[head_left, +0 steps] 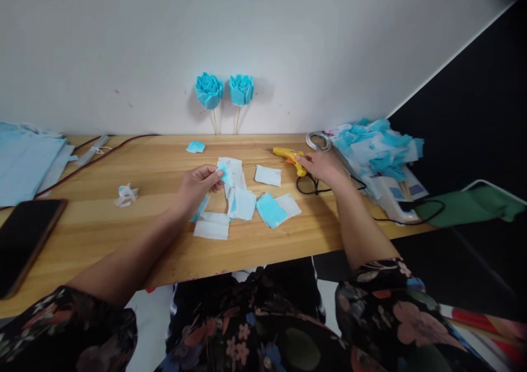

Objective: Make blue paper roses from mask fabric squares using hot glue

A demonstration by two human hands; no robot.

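Observation:
My left hand (204, 181) is closed, pinching a small light-blue fabric piece (224, 173) between thumb and fingers above the table. Under and beside it lie loose white and blue fabric pieces (242, 204), and a small stack of blue pieces (272, 210) is further right. At the right, my right hand (321, 166) has its fingers on the back of a yellow hot glue gun (288, 153), whose nozzle points left; part of its grip is covered by the fingers. One single white piece (268, 175) lies between the two hands.
Two blue fabric flowers (209, 91) on sticks lean on the wall. A heap of blue and white scraps (379, 144) and a white power strip (393, 199) are at the right. Far left are blue sheets (28, 161) and a phone (28, 243). Black cable (308, 188) loops by the gun.

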